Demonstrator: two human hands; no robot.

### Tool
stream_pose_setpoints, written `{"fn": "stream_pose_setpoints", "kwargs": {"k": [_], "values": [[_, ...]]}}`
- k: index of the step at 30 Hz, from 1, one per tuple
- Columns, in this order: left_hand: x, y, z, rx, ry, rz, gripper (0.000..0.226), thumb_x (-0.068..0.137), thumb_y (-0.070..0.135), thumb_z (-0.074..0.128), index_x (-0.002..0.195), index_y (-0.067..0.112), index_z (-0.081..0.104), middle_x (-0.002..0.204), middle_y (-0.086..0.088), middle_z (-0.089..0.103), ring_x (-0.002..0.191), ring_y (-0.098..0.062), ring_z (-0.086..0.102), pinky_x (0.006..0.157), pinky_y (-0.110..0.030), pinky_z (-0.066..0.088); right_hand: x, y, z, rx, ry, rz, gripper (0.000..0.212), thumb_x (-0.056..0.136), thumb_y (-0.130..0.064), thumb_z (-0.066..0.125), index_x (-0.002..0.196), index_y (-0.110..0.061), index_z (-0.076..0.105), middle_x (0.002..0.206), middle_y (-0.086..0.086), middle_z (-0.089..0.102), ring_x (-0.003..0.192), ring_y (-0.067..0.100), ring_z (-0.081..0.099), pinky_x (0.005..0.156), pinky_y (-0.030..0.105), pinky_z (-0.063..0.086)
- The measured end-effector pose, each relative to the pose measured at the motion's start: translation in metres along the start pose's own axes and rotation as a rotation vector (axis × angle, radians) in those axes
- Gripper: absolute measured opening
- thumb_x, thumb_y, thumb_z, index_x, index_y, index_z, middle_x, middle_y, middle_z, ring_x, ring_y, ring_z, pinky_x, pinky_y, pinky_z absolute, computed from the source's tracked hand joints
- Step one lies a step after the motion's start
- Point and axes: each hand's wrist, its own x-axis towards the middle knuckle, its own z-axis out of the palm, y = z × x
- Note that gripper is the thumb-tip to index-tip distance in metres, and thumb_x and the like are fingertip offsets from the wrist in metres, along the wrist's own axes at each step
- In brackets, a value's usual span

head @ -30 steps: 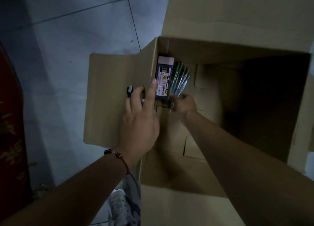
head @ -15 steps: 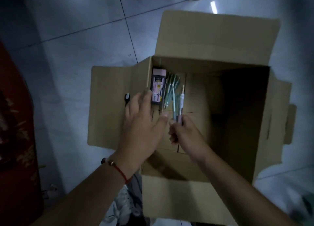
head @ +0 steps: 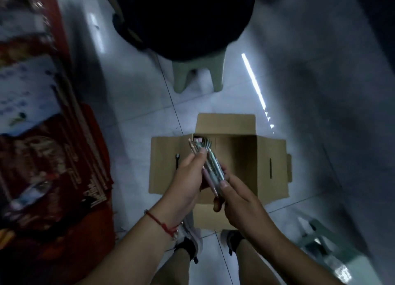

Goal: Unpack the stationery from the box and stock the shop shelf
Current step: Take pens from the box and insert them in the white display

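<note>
An open cardboard box (head: 263,167) stands on the tiled floor below me, flaps spread. Above its left side both hands hold a bundle of pens (head: 210,167), pink and pale green. My left hand (head: 188,182) grips the bundle from the left, thumb up near the pen tops. My right hand (head: 239,199) pinches the lower ends between thumb and fingers. More pens and a pink-topped eraser pack (head: 197,138) lie in the box's far left corner, partly hidden by the bundle.
Red packaged goods (head: 49,169) fill the shelf along the left edge. A pale green stool (head: 197,75) with a dark seat stands beyond the box. My two shoes (head: 188,242) are at the box's near flap. Another stool (head: 324,252) sits lower right.
Both hands rose out of the box carrying a bundle of pens. The view pulled back and up, so the box looks smaller and the stool and shelf came into view.
</note>
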Motion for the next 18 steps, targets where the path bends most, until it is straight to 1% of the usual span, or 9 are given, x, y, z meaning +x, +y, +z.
{"fn": "stream_pose_setpoints", "kwargs": {"k": [3, 5, 7, 9, 11, 13, 15, 16, 18], "values": [[-0.085, 0.061, 0.000, -0.099, 0.035, 0.102, 0.030, 0.103, 0.033, 0.044, 0.107, 0.006, 0.056, 0.091, -0.022, 0.070, 0.083, -0.035, 0.070, 0.074, -0.045, 0.058, -0.082, -0.069, 0.009, 0.024, 0.011, 0.006, 0.026, 0.105, -0.028, 0.037, 0.110, -0.027, 0.063, 0.085, 0.004, 0.068, 0.058, 0.010, 0.055, 0.052, 0.023, 0.043], [-0.138, 0.096, -0.005, -0.100, 0.057, 0.196, 0.027, 0.104, 0.031, 0.044, 0.107, 0.007, 0.054, 0.077, -0.013, 0.068, 0.070, -0.028, 0.068, 0.064, -0.041, 0.057, -0.133, -0.106, 0.019, 0.012, 0.030, -0.023, 0.027, 0.104, -0.024, 0.039, 0.102, -0.017, 0.066, 0.083, 0.004, 0.065, 0.061, 0.007, 0.056, 0.055, 0.021, 0.044], [-0.189, 0.127, -0.011, -0.030, 0.050, 0.308, 0.024, 0.104, 0.030, 0.044, 0.110, 0.009, 0.053, 0.067, -0.005, 0.058, 0.057, -0.019, 0.059, 0.054, -0.034, 0.050, -0.176, -0.133, 0.027, 0.012, 0.041, -0.087, 0.026, 0.103, -0.018, 0.041, 0.102, -0.010, 0.067, 0.078, 0.001, 0.061, 0.061, 0.003, 0.054, 0.056, 0.018, 0.044], [-0.238, 0.153, -0.020, 0.156, 0.019, 0.450, 0.018, 0.103, 0.032, 0.044, 0.106, 0.018, 0.055, 0.065, 0.002, 0.048, 0.050, -0.010, 0.048, 0.049, -0.025, 0.040, -0.209, -0.158, 0.035, 0.016, 0.032, -0.177, 0.023, 0.102, -0.012, 0.043, 0.104, -0.007, 0.066, 0.075, 0.001, 0.061, 0.063, 0.007, 0.055, 0.058, 0.020, 0.044], [-0.281, 0.169, -0.031, 0.474, 0.023, 0.623, 0.016, 0.102, 0.036, 0.045, 0.099, 0.027, 0.058, 0.063, 0.013, 0.047, 0.053, -0.002, 0.043, 0.052, -0.020, 0.035, -0.232, -0.177, 0.039, 0.005, 0.056, -0.269, 0.021, 0.100, -0.008, 0.045, 0.105, -0.011, 0.065, 0.076, 0.003, 0.065, 0.065, 0.011, 0.059, 0.059, 0.022, 0.047], [-0.317, 0.174, -0.046, 0.747, 0.098, 0.767, 0.020, 0.100, 0.045, 0.044, 0.102, 0.033, 0.060, 0.070, 0.020, 0.056, 0.067, 0.004, 0.051, 0.062, -0.019, 0.040, -0.247, -0.189, 0.042, -0.022, 0.088, -0.340, 0.024, 0.098, -0.006, 0.048, 0.101, -0.023, 0.065, 0.079, 0.001, 0.067, 0.067, 0.009, 0.061, 0.060, 0.022, 0.048], [-0.356, 0.172, -0.060, 0.873, 0.169, 0.809, 0.033, 0.099, 0.058, 0.035, 0.114, 0.041, 0.059, 0.093, 0.014, 0.068, 0.089, 0.000, 0.060, 0.081, -0.025, 0.047, -0.257, -0.196, 0.042, -0.101, 0.083, -0.404, 0.029, 0.097, -0.010, 0.053, 0.094, -0.036, 0.064, 0.081, -0.001, 0.066, 0.068, 0.009, 0.059, 0.063, 0.025, 0.047], [-0.375, 0.169, -0.066, 0.925, 0.197, 0.821, 0.036, 0.098, 0.062, 0.029, 0.112, 0.044, 0.056, 0.098, 0.009, 0.069, 0.092, -0.005, 0.062, 0.086, -0.032, 0.050, -0.262, -0.199, 0.041, -0.155, 0.072, -0.436, 0.028, 0.096, -0.014, 0.055, 0.091, -0.040, 0.064, 0.083, 0.000, 0.066, 0.068, 0.009, 0.059, 0.064, 0.025, 0.047], [-0.409, 0.154, -0.073, 1.052, 0.275, 0.861, 0.037, 0.098, 0.063, 0.024, 0.115, 0.044, 0.051, 0.093, 0.007, 0.066, 0.085, -0.010, 0.062, 0.080, -0.041, 0.052, -0.274, -0.204, 0.042, -0.269, 0.023, -0.510, 0.018, 0.096, -0.020, 0.058, 0.091, -0.036, 0.064, 0.087, 0.007, 0.067, 0.068, 0.009, 0.059, 0.062, 0.022, 0.048]]}}
